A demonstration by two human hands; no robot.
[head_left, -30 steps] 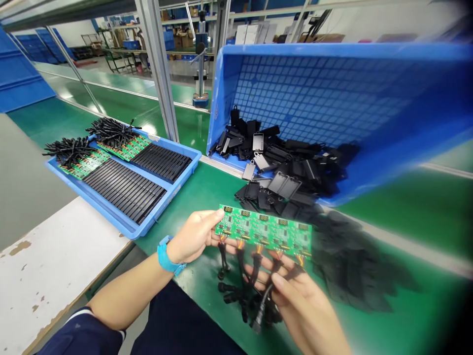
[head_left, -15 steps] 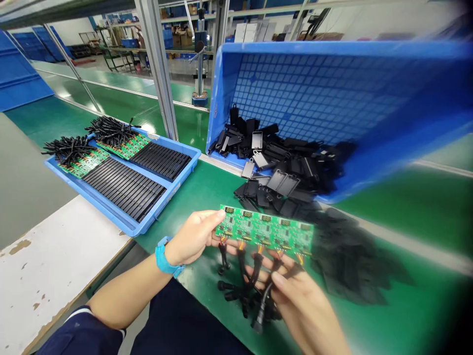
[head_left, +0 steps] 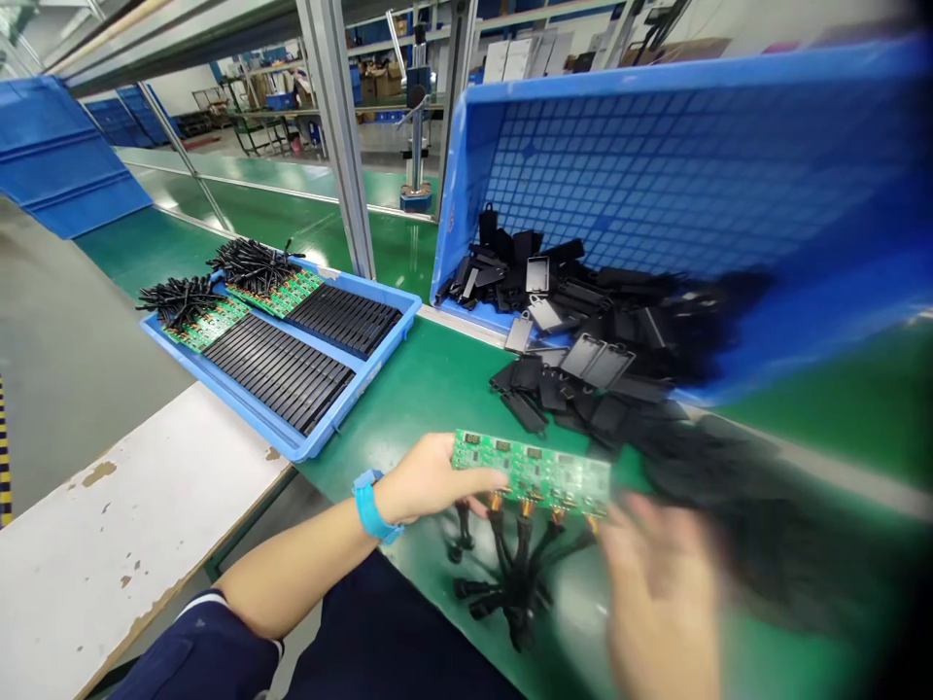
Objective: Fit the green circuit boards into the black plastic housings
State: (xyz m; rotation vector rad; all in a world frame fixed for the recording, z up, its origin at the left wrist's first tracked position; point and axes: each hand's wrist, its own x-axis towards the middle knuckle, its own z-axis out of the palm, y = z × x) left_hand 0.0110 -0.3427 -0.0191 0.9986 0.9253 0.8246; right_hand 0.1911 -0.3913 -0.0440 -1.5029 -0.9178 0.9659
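A green circuit board panel [head_left: 535, 473] with small digit displays is tilted toward me above the green bench. My left hand [head_left: 430, 480], wearing a blue wristband, is closed on its left part, the thumb lying across the front. Black cables with plugs [head_left: 516, 574] hang from the panel's lower edge on short coloured wires. At the panel's right end is my right hand [head_left: 660, 574], smeared by motion; whether its fingers touch the board I cannot tell. Just beyond the panel lie loose black plastic cases [head_left: 583, 394].
A large blue crate [head_left: 456, 194] lies tipped on its side at the back right, black cases spilling out. To the left, a blue tray [head_left: 300, 452] holds rows of black cases and boards with cables. A metal post [head_left: 339, 146] rises behind it.
My right hand has let go of the cables and moved right to the panel's right end. My left thumb has slid inward across the board. The view has shifted left.
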